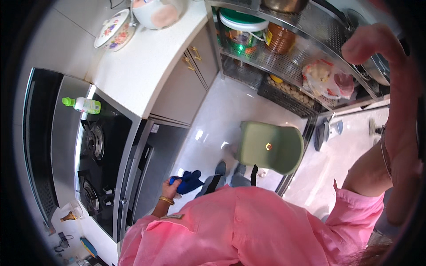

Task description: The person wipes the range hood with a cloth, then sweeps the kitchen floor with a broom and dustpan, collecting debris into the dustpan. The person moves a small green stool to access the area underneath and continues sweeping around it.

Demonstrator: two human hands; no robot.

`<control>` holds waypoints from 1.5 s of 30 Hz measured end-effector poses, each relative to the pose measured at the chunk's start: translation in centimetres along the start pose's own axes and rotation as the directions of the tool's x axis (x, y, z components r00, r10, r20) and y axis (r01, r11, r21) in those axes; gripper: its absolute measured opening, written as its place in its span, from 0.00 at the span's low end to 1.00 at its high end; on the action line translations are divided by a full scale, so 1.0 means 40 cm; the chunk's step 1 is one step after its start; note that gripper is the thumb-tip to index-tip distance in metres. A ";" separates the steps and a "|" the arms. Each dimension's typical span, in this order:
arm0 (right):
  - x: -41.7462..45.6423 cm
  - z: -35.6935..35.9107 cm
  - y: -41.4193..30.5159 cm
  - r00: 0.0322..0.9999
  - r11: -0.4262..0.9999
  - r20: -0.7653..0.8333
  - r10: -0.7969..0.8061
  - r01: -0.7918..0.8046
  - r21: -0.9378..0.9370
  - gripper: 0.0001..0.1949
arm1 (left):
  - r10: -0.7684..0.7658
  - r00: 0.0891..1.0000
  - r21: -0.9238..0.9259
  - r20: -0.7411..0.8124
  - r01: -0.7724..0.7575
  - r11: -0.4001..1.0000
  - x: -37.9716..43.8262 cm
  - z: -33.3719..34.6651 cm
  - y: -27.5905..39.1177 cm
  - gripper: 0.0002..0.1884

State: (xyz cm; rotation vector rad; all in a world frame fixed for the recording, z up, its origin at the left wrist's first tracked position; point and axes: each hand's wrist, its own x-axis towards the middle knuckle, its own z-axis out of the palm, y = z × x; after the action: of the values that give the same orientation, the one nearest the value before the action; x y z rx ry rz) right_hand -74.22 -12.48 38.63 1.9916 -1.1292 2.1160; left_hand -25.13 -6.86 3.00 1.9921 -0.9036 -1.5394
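Note:
My left hand point(170, 188) grips a dark blue cloth point(188, 183), which hangs from the fingers beside the front of the stove cabinet. A gold bracelet circles that wrist. Close to the camera at the upper right, my right hand point(374, 45) is raised with bent fingers. Part of it runs past the picture's rim, so whether it holds anything is hidden. On the floor just beyond my feet stands an olive-green plastic bin point(253, 146). A small bright ring shows inside its outline.
Left, a green-and-white pump bottle point(87, 105) lies on the black gas stove point(114, 133). A floral enamel pot point(116, 33) rests on the white counter point(133, 73). A metal shelf rack point(239, 56) holds a lidded bucket point(243, 28) and bags. A doorway track point(293, 159) crosses the floor.

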 end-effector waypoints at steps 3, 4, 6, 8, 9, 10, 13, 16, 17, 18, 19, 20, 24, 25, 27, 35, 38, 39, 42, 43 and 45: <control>0.028 0.021 0.008 1.000 0.999 0.012 -0.003 0.003 0.053 0.45 | 0.030 0.990 0.238 -0.135 0.003 0.971 0.023 -0.030 -0.072 0.11; 0.035 0.017 0.008 1.000 0.999 0.017 0.007 -0.008 0.046 0.45 | -0.022 0.998 0.017 0.052 0.022 1.000 0.007 -0.003 -0.008 0.12; 0.050 0.015 0.001 1.000 0.998 0.000 -0.012 0.012 0.064 0.46 | 0.024 0.999 0.153 0.038 -0.029 0.988 0.017 -0.009 0.006 0.11; 0.057 0.001 -0.019 1.000 0.997 -0.015 -0.006 0.007 0.079 0.46 | 0.073 0.996 0.063 0.053 -0.077 0.995 0.056 -0.022 -0.046 0.11; 0.054 -0.010 -0.024 1.000 0.996 -0.018 0.000 0.002 0.085 0.47 | 0.072 0.994 0.082 0.088 -0.079 0.994 0.069 -0.017 -0.044 0.10; 0.044 -0.002 0.006 1.000 0.989 -0.006 0.030 -0.029 0.147 0.47 | 0.070 0.995 0.087 0.067 -0.075 0.993 0.062 -0.033 -0.044 0.10; -0.023 -0.059 0.062 0.961 0.943 0.140 0.238 -0.263 0.204 0.50 | 0.041 0.999 0.015 0.006 -0.041 0.999 0.068 -0.006 -0.034 0.08; -0.181 -0.097 0.139 0.755 0.756 0.176 0.632 -0.650 0.075 0.42 | 0.091 0.995 0.020 0.030 -0.092 0.996 0.081 -0.013 -0.022 0.07; -0.251 -0.107 0.182 0.683 0.698 0.155 0.714 -0.712 -0.078 0.40 | 0.083 0.996 0.027 0.031 -0.084 0.996 0.073 -0.013 -0.024 0.07; -0.345 -0.140 0.236 0.601 0.612 0.123 0.790 -0.755 -0.237 0.40 | 0.076 0.996 0.035 0.044 -0.078 0.996 0.073 -0.008 -0.014 0.07; -0.446 -0.184 0.282 0.483 0.473 0.064 0.873 -0.807 -0.353 0.42 | 0.071 0.996 0.043 0.060 -0.073 0.996 0.080 0.004 0.000 0.07; -0.585 -0.234 0.347 0.388 0.336 -0.019 0.922 -0.821 -0.462 0.43 | 0.097 0.992 0.060 0.075 -0.101 0.993 0.076 0.016 0.018 0.08; -1.025 -0.379 0.427 0.125 -0.118 -0.300 0.946 -0.727 -0.677 0.50 | 0.074 0.997 0.142 0.033 -0.078 0.987 0.000 0.011 0.065 0.09; -1.083 -0.385 0.417 -0.048 -0.286 -0.367 0.929 -0.721 -0.631 0.50 | 0.047 0.999 0.160 0.015 -0.049 0.986 -0.023 -0.008 0.058 0.10; -1.249 -0.411 0.410 -0.143 -0.397 -0.424 0.894 -0.690 -0.605 0.47 | 0.176 0.984 0.309 0.007 -0.169 0.936 -0.017 -0.066 -0.011 0.11; -1.397 -0.365 0.462 -0.330 -0.477 -0.393 0.858 -0.796 -0.373 0.38 | 0.134 0.976 0.429 -0.171 -0.049 0.902 -0.110 -0.135 -0.094 0.12; -1.448 -0.415 0.491 -0.365 -0.515 -0.413 0.834 -0.784 -0.347 0.30 | 0.105 0.979 0.308 -0.177 -0.046 0.950 -0.143 -0.077 -0.028 0.08; -1.440 -0.405 0.495 -0.341 -0.478 -0.384 0.858 -0.805 -0.352 0.28 | 0.068 0.978 0.229 -0.197 -0.021 0.973 -0.151 -0.069 -0.019 0.07; -1.377 -0.353 0.490 -0.207 -0.302 -0.255 0.944 -0.855 -0.422 0.21 | -0.098 0.974 0.202 -0.206 0.141 0.969 -0.141 -0.111 -0.075 0.06; -1.296 -0.296 0.485 -0.195 -0.301 -0.252 0.948 -0.806 -0.509 0.21 | -0.161 0.962 0.149 -0.220 0.196 0.969 -0.154 -0.113 -0.089 0.06; -1.140 -0.187 0.485 -0.164 -0.302 -0.265 0.950 -0.691 -0.657 0.22 | -0.126 0.975 0.177 -0.183 0.159 0.971 -0.155 -0.121 -0.103 0.08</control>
State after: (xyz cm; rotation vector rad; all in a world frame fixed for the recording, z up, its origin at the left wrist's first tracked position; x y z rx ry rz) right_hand -81.57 -2.63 -9.97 0.9042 -3.7136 0.5854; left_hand -20.56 0.32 5.48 2.3320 -0.8831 -1.3722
